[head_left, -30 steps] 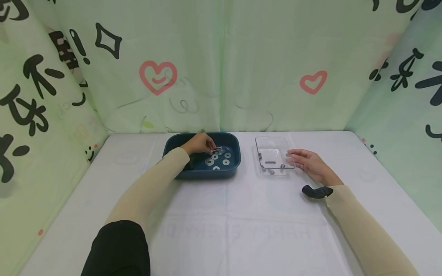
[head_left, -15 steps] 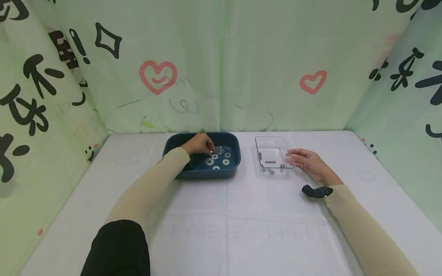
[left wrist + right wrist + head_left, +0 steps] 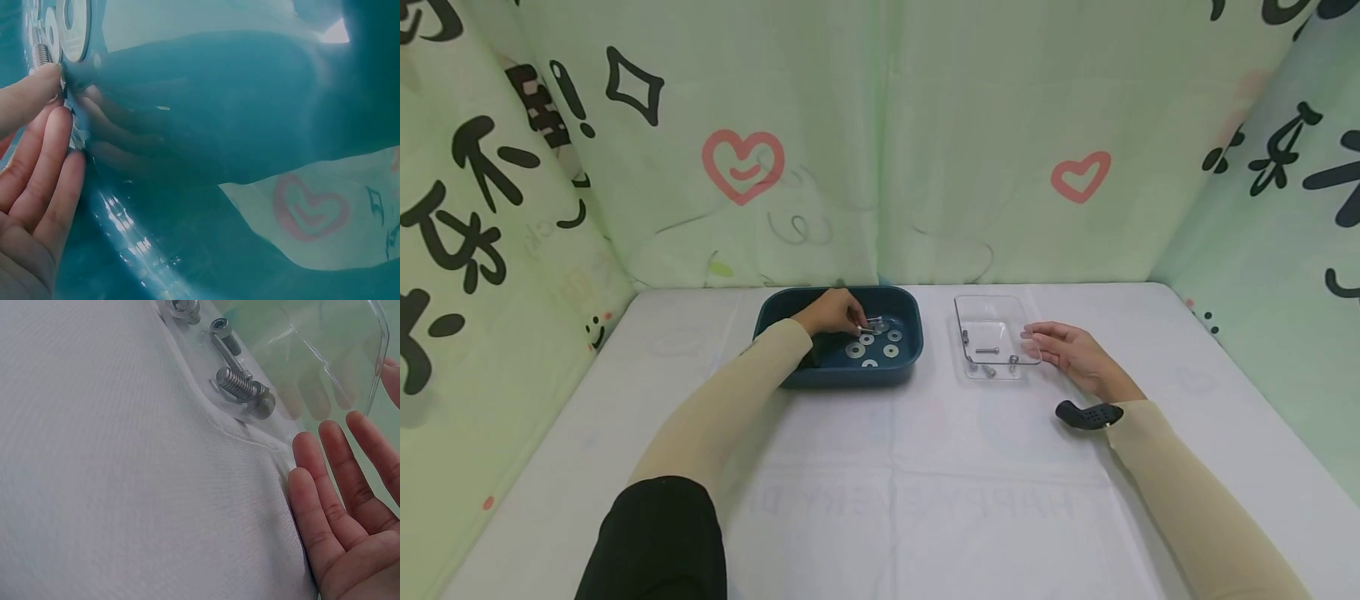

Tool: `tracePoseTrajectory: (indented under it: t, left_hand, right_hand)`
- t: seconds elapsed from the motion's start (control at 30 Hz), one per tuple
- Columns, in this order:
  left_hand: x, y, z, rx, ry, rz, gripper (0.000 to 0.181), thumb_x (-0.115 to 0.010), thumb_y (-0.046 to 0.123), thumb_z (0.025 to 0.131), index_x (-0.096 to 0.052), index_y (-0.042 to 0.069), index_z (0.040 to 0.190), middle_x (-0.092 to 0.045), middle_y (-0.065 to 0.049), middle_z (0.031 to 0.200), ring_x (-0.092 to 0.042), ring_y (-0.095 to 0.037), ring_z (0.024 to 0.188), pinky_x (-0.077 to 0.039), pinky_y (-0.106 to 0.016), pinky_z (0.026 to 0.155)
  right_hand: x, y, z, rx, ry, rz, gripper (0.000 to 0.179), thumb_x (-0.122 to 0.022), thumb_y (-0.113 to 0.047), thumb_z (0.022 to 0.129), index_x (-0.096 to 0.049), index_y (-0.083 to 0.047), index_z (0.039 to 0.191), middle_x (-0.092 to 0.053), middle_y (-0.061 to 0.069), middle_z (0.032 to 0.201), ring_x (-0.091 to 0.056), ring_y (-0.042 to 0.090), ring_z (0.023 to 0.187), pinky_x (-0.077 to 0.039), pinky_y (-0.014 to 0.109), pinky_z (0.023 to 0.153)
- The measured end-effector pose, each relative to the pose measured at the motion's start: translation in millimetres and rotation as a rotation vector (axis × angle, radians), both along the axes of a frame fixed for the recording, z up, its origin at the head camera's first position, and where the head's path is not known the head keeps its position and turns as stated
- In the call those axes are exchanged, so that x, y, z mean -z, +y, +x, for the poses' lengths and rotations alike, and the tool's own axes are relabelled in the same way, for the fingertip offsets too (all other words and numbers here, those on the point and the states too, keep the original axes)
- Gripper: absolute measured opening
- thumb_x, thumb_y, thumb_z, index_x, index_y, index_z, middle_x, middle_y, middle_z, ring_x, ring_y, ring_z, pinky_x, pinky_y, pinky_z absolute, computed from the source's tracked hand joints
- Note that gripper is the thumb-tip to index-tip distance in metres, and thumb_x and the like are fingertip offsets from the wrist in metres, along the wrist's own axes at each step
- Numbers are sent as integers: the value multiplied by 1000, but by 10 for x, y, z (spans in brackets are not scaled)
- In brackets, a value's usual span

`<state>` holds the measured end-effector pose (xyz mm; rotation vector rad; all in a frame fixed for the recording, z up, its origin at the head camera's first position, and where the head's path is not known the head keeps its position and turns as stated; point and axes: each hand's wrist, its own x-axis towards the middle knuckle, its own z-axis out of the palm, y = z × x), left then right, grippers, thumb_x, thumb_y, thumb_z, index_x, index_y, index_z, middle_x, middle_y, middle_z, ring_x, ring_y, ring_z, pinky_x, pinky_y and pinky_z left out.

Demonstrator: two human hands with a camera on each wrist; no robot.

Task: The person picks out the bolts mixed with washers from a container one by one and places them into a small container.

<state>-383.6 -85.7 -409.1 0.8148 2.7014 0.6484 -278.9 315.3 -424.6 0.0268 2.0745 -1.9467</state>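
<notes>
In the head view my left hand (image 3: pixel 835 312) reaches into a dark blue tub (image 3: pixel 850 379). Thumb and fingertips pinch a small threaded bolt (image 3: pixel 42 55), whose thread shows above the thumb in the left wrist view. Flat washers (image 3: pixel 855 351) lie on the tub floor beside this hand. A clear plastic box (image 3: pixel 981 298) stands to the right of the tub with several bolts (image 3: pixel 988 351) inside. My right hand (image 3: pixel 1078 358) rests fairly straight fingers along the right side of that box; in the right wrist view its thumb is at the rim, partly out of frame.
A white cloth (image 3: pixel 925 467) covers the table. Green printed curtains (image 3: pixel 962 167) close in the back and both sides. A black wrist device (image 3: pixel 1088 415) sits at my right cuff, and a black band (image 3: pixel 658 533) wraps my left arm.
</notes>
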Motion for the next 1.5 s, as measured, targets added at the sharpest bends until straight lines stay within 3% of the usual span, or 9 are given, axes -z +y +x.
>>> tracePoseTrajectory:
  t: [0.57, 0.8, 1.13, 1.33, 1.5]
  left_hand:
    - [-45, -37, 14, -7, -39, 83, 15, -69, 9, 84, -73, 3, 98, -72, -11, 95, -64, -18, 84, -53, -29, 81]
    - [-87, -73, 42, -31, -51, 124, 17, -66, 11, 87, -72, 3, 100, -72, -12, 100, -64, -20, 89, -53, -33, 87]
    - [-246, -122, 77, -85, -63, 200, 21, -63, 15, 90, -70, 4, 106, -70, -13, 106, -61, -22, 93, -51, -36, 92]
    - [-315, -149, 75, -98, -62, 269, 22, -64, 16, 89, -70, 3, 106, -69, -14, 109, -62, -25, 98, -49, -38, 93]
    - [-382, -164, 86, -154, -88, 339, 23, -64, 17, 89, -70, 3, 107, -68, -14, 112, -62, -26, 102, -48, -39, 96]
  right_hand:
    - [7, 2, -6, 8, 3, -23, 13, -60, -19, 92, -58, -23, 104, -66, -20, 99, -64, -4, 92, -51, 12, 80]
    - [16, 9, -2, -2, 12, 5, 16, -60, -21, 92, -56, -22, 108, -65, -21, 100, -63, -4, 93, -50, 12, 81]
    - [0, 4, 2, -6, 10, 43, 27, -61, -26, 91, -51, -19, 116, -64, -23, 101, -61, -6, 95, -49, 11, 81]
    - [6, 7, 0, 0, 8, 15, 21, -62, -24, 91, -55, -21, 111, -64, -22, 101, -62, -5, 94, -50, 11, 81]
    - [11, 3, 0, 3, 10, -19, 15, -61, -20, 91, -58, -23, 105, -66, -20, 100, -63, -3, 93, -50, 12, 80]
